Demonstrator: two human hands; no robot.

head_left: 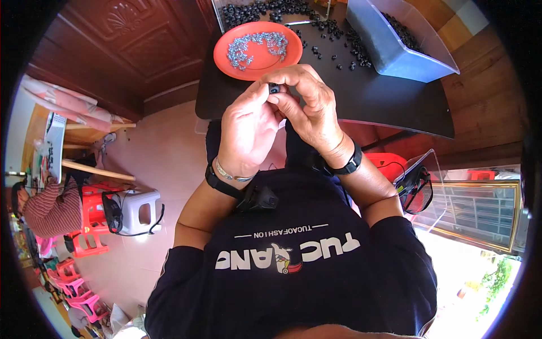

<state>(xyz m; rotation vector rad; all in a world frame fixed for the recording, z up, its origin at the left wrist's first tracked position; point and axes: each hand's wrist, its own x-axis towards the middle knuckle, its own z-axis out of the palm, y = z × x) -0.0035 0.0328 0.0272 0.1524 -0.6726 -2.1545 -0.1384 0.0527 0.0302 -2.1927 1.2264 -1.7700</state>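
Note:
A small black cylindrical part (274,88) with a hole in its end is pinched at the fingertips where my hands meet. My left hand (241,129) is closed on it from the left, palm partly turned up. From the right, my right hand (311,107) grips the same part between thumb and bent forefinger. Just beyond my fingers sits an orange-red plate (221,61), holding many small shiny silvery pieces (241,46) spread in a curve. Loose black parts (357,48) lie scattered on the dark table (372,99) to the plate's right.
A translucent blue-grey bin (395,65) with black pieces stands tilted at the table's right. A clear box (309,22) of black parts is at the back. Red stools (93,214), a grey stool (138,212) and another person (53,209) are off to the left.

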